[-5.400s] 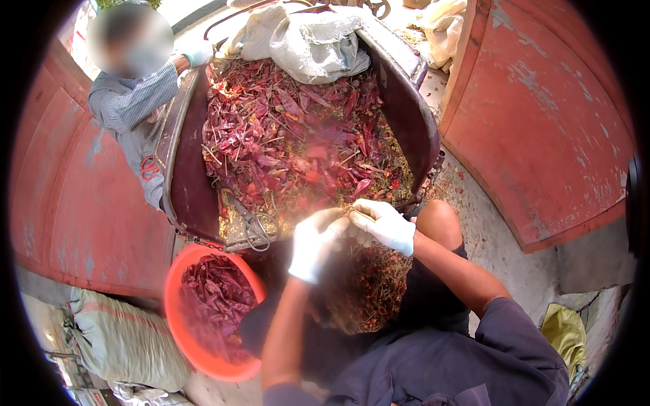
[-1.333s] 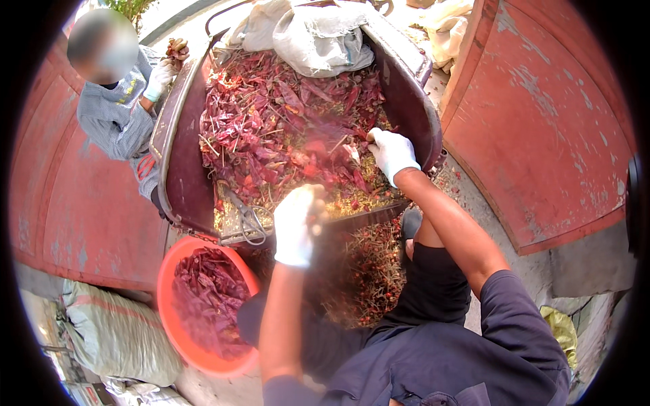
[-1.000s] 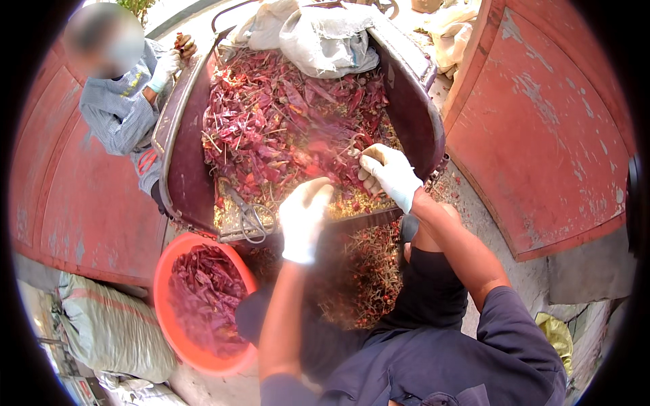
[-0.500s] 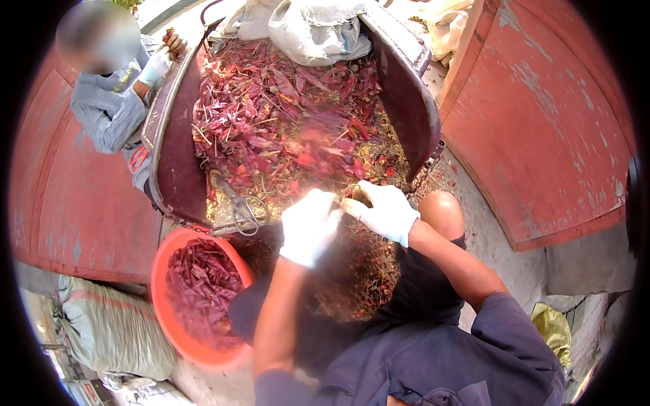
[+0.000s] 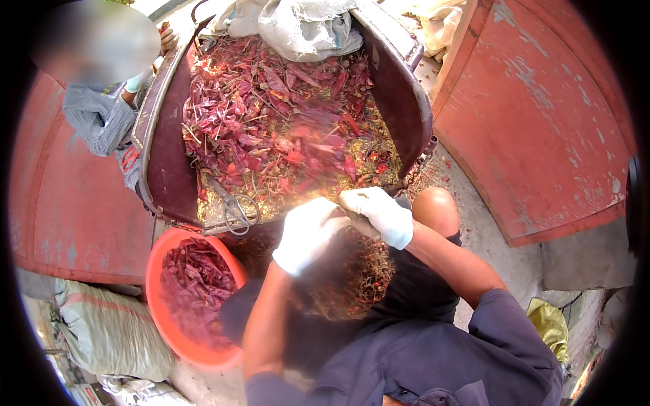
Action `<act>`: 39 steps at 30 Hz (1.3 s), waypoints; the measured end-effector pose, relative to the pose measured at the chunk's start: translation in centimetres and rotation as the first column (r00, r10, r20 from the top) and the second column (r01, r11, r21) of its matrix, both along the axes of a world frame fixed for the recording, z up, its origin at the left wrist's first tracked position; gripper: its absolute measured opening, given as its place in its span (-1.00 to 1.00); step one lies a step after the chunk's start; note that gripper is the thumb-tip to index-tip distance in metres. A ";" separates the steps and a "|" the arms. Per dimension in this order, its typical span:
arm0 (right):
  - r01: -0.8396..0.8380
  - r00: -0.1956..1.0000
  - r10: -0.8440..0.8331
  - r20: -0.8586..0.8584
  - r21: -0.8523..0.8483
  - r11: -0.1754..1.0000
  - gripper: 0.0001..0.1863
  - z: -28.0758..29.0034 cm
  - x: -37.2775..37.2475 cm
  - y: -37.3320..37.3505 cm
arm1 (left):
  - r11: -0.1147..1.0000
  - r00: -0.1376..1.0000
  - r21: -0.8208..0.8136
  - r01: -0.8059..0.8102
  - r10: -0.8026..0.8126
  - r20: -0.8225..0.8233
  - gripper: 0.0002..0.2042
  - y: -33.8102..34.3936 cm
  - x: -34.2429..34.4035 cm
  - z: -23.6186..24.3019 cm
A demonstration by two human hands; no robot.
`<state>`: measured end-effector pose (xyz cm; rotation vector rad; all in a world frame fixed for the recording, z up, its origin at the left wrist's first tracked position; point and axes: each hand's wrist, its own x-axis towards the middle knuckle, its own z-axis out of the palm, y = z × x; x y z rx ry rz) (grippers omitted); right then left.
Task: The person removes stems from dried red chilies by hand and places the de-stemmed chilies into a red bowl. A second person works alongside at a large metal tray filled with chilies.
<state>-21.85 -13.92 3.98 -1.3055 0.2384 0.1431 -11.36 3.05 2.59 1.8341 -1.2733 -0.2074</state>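
In white gloves, my left hand [image 5: 308, 230] and my right hand [image 5: 376, 216] meet just in front of the maroon cart bed [image 5: 166, 169], fingers closed together on something small that I cannot make out. Dried red chili pods [image 5: 264, 122] with stems and loose seeds fill the bed. A pair of metal scissors [image 5: 233, 210] lies at its near left edge. Below my hands is a heap of stems and red bits [image 5: 359, 277]. An orange tub [image 5: 156, 298] of dark red pods stands beside my left leg.
A co-worker [image 5: 98, 118] is at the cart's left side. White sacks [image 5: 305, 34] lie on its far end. Red metal panels [image 5: 535, 128] flank the cart. A pale woven sack [image 5: 115, 331] lies at lower left, a yellow sack [image 5: 548, 328] at lower right.
My right hand has come back from among the pods in the cart to meet my left hand, which sits slightly lower. The view has shifted a little.
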 end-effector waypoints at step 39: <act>-0.086 0.995 0.050 -0.085 -0.511 0.855 -0.76 2.1 3.9 0.0 | 0.846 0.572 -0.213 -0.489 0.126 -0.810 -0.80 0.1 1.8 1.9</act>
